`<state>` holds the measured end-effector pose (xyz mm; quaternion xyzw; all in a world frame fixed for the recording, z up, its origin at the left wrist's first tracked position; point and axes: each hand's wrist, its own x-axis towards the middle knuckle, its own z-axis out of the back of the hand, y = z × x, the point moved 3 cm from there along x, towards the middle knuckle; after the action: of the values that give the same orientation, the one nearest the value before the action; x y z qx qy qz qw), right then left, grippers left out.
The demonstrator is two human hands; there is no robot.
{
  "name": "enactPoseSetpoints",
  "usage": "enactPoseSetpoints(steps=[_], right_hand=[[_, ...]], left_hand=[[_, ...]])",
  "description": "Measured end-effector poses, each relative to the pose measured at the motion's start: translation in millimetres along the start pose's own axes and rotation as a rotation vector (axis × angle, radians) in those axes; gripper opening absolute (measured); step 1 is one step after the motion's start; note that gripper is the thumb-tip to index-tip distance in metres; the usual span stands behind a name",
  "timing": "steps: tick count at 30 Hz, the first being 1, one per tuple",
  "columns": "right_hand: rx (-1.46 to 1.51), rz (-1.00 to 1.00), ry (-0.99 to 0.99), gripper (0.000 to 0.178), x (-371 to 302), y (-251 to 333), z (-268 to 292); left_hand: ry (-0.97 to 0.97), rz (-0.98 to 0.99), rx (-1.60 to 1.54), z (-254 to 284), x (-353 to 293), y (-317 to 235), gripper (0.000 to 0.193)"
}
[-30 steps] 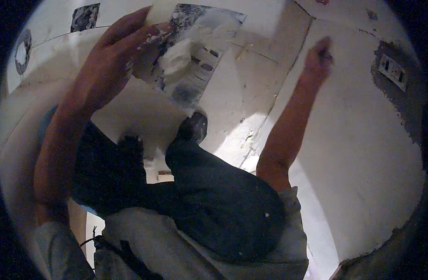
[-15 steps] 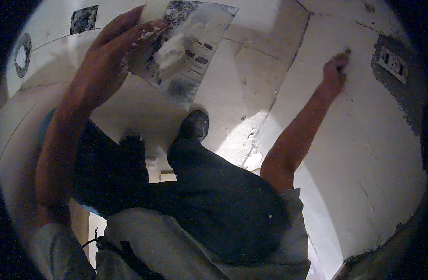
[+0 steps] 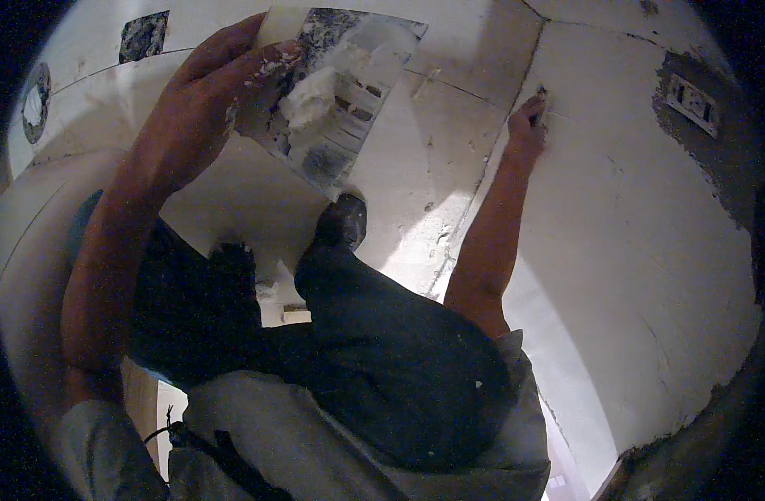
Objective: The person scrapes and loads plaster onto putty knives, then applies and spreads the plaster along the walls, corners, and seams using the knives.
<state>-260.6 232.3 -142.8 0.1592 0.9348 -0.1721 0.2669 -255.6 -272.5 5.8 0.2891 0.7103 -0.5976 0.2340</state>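
My left hand (image 3: 190, 113), specked with white plaster, is closed on the near left edge of a plaster hawk (image 3: 320, 163), a wide, flat, smeared plate. A thick lump of pale plaster (image 3: 310, 98) sits on its middle. Far to the right, my right hand (image 3: 527, 123) is closed around a small hand tool (image 3: 542, 90). Only a dark end shows past the fingers, so its exact kind is hidden. That hand is at the pale wall (image 3: 624, 217), close to the corner line.
A switch or socket frame (image 3: 693, 106) sits in a grey patch on the right wall. At the upper left are a dark square opening (image 3: 143, 37) and a round one (image 3: 36, 104). My shoe (image 3: 349, 221) and dark trouser legs (image 3: 399, 359) are below the hawk.
My right hand has moved left along the wall toward the corner, with the small tool still in it. The left hand and hawk stay nearly in place.
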Motion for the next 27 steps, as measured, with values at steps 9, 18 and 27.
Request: enactPoseSetpoints(steps=[9,18,27], right_hand=[[-0.228,0.064,0.378,0.048,-115.5,-45.0,-89.2],[-1.704,0.712,0.028,0.054,78.4,22.7,18.1],[-4.249,0.967,-1.023,0.036,99.0,-7.9,-72.2]], left_hand=[[0.011,-0.036,0.018,0.4,-7.1,-7.5,0.046],[0.157,-0.574,0.647,6.2,-0.5,-9.7,0.042],[0.178,-0.4,0.531,16.7,3.9,-1.6,0.046]])
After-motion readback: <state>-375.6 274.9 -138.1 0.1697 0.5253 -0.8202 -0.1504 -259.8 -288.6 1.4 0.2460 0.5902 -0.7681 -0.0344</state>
